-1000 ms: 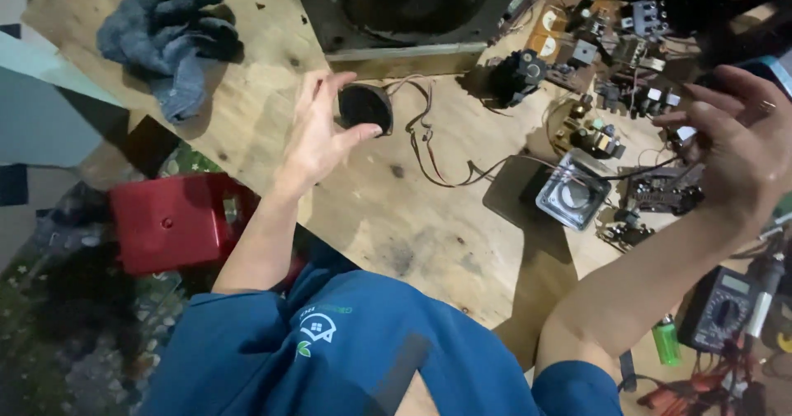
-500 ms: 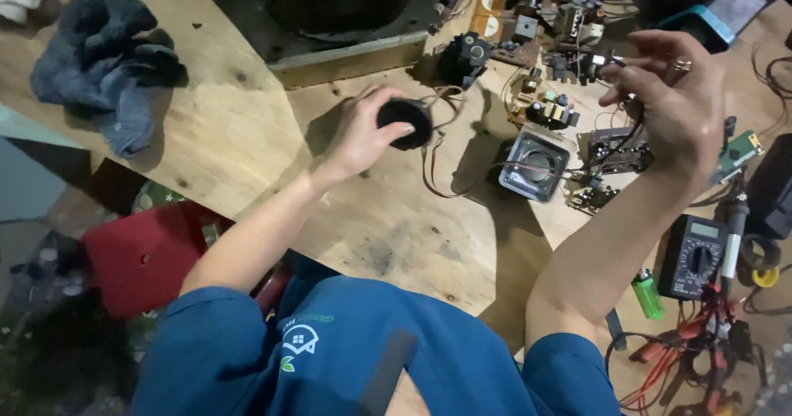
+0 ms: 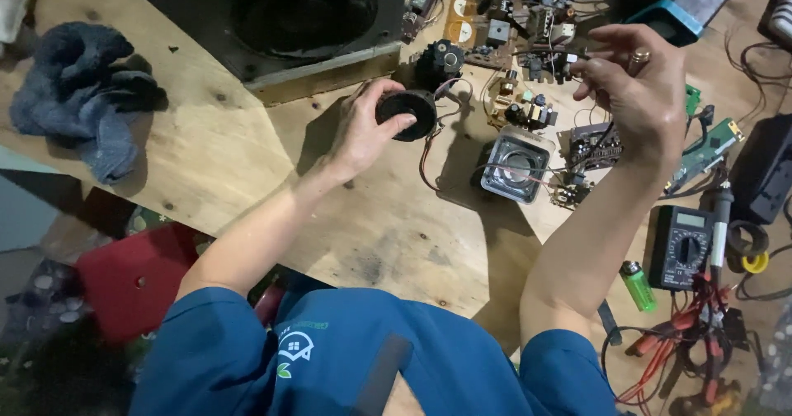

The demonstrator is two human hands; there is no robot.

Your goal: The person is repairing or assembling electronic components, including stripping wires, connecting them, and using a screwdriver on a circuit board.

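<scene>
Left hand (image 3: 363,131) rests on the plywood bench (image 3: 247,185), fingers curled around a small round black speaker driver (image 3: 408,112); thumb lies across its face, fingertips wrap the rim. The driver sits on the bench just in front of the black speaker cabinet (image 3: 272,28), a boxy matte enclosure with a circular cut-out and a pale raw-wood lower edge. Thin wires (image 3: 429,156) trail from the driver towards the parts on the right.

Right hand (image 3: 631,82) is raised above the bench, fingers pinched together at the tips on something small; what it is cannot be told. A ring shows on one finger.

Under that hand: a square silver-framed speaker (image 3: 516,167) with a metallic cone, and a clutter of circuit boards (image 3: 528,20) carrying coils and blocky components. Further right lie a dark multimeter (image 3: 683,247) with a round dial, a green lighter (image 3: 638,286) and a tangle of red leads (image 3: 676,342).

Far left on the bench: a crumpled grey-blue cloth (image 3: 78,102), soft and folded. Below the bench edge, a red plastic stool (image 3: 136,280).
</scene>
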